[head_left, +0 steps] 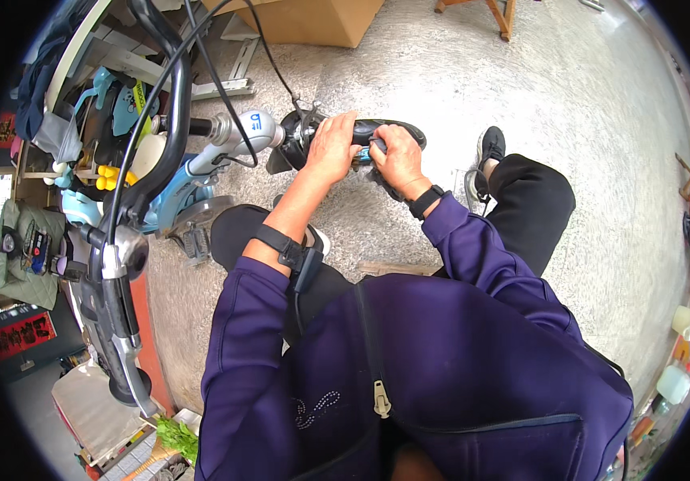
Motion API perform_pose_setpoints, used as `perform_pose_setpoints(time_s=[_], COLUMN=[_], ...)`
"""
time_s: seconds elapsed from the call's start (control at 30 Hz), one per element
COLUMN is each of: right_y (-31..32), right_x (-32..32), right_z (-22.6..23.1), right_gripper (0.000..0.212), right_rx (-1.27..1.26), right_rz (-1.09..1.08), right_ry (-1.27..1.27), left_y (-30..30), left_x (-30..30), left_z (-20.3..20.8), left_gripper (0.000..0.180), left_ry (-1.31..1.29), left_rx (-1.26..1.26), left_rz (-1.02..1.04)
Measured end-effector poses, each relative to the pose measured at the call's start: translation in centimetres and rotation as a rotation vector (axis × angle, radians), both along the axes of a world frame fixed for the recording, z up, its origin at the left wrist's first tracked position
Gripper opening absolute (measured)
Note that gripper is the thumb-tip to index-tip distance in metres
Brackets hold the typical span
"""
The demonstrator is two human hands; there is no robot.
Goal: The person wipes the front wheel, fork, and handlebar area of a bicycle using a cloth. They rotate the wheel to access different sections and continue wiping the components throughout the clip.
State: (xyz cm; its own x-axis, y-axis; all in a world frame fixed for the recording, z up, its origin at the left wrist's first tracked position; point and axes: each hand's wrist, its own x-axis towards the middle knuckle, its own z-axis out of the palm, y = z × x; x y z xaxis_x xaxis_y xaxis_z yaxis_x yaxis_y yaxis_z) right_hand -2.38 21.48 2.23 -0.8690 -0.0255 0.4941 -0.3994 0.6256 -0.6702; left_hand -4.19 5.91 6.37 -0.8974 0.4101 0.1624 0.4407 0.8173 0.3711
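Observation:
A bicycle's front wheel with a black tyre (402,131) lies ahead of me, below the light-blue and silver frame head tube (250,131). My left hand (331,149) is wrapped over the near part of the wheel beside the fork, its thumb along the rim. My right hand (400,157) is closed at the wheel's right part, fingers curled round a small dark piece (378,145) whose kind I cannot make out. A bit of blue shows between the two hands. The lower part of the wheel is hidden by my hands.
Black curved handlebars (175,104) with hanging cables and a brake lever (124,353) stand at the left. A cardboard box (313,22) is at the top. Stacked household items (104,172) crowd the left side; a wooden stool leg (505,22) stands at the far right.

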Motion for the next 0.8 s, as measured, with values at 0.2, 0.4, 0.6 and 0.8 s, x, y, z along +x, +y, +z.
perform_pose_setpoints(time_s=[0.2,0.4,0.6,0.8], right_y=[2.9,1.8,0.2,3.8], right_x=[0.9,0.6,0.4,-0.8], right_z=[-1.7,-2.6,-2.3,-3.4], right_gripper=[0.013,0.014,0.012,0.006], right_rx=[-0.216,-0.628,-0.410,-0.954], right_rz=[-0.195,-0.106,-0.141,-0.207], right_ry=[-0.414,-0.508,-0.299,-0.607], left_y=[-0.1,-0.1,-0.1,0.0], left_x=[-0.2,-0.4,-0.3,-0.5], left_z=[0.9,1.2,1.3,1.4], left_gripper=[0.059,0.059,0.057,0.054], left_ry=[-0.046,-0.064,-0.060,-0.034], left_rx=[-0.030,-0.053,-0.073,-0.067], left_rz=[-0.011,-0.019,-0.026,-0.030])
